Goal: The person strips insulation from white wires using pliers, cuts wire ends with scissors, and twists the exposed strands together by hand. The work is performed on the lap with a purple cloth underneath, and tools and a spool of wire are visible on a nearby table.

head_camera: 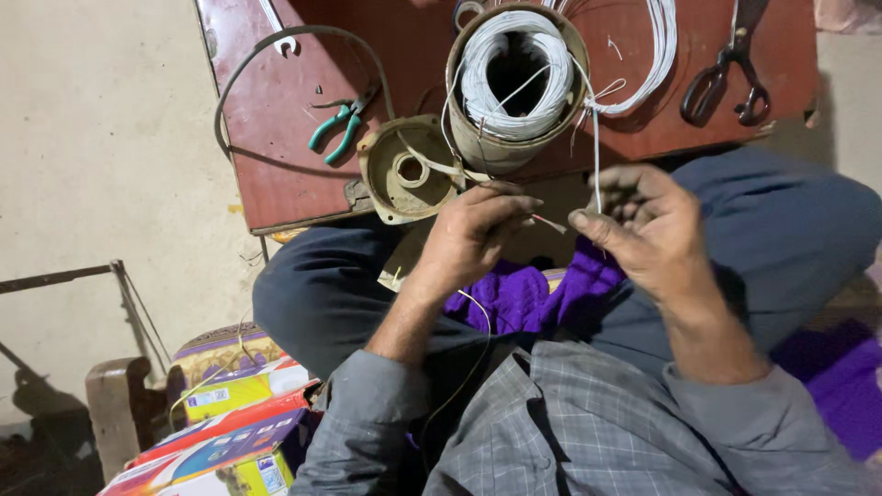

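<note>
My left hand (pixel 470 234) pinches a thin pale strip (pixel 549 223) between thumb and fingers, just below a round metal motor housing (pixel 511 138) packed with white wire windings (pixel 514 73). My right hand (pixel 648 225) holds a white wire (pixel 595 156) that runs up to the windings. Both hands hover over my lap, close together, fingertips almost meeting. A purple cloth (pixel 524 298) lies on my lap beneath them.
A red-brown low table (pixel 276 138) carries green-handled pliers (pixel 335 129), a round metal end cover (pixel 404 170), a wrench (pixel 276 28), a loop of dark cable (pixel 230 92), loose white wire (pixel 657 55) and black scissors (pixel 726 73). Colourful cardboard boxes (pixel 230 432) sit at lower left.
</note>
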